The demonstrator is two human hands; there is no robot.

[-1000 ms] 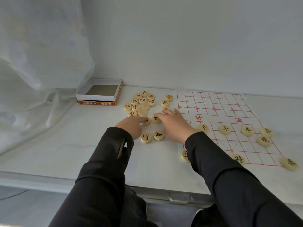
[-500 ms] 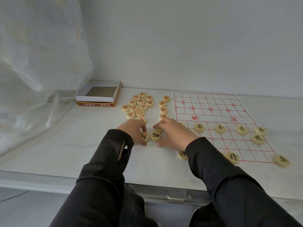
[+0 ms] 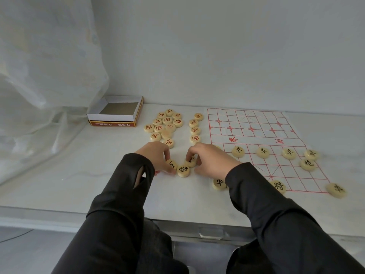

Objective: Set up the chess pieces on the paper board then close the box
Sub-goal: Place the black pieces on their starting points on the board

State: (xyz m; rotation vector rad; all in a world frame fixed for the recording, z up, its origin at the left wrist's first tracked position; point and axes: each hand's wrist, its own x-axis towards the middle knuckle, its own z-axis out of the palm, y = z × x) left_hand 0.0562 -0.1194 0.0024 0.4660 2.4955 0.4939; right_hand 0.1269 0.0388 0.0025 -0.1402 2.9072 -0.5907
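Since black's rows on the board (image 3: 262, 123) lack pieces, left hand (image 3: 156, 156) fingers curl round a first disc (image 3: 171, 164), right hand (image 3: 212, 160) pinches a second disc (image 3: 192, 160); reds (image 3: 166, 123) sit aside.

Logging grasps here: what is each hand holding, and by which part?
The left hand pinches one black-marked piece by its rim; the right hand pinches a second black-marked piece the same way.

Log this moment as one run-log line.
left hand: pinches left black piece | right hand: pinches right black piece | paper board: partly set | box: open
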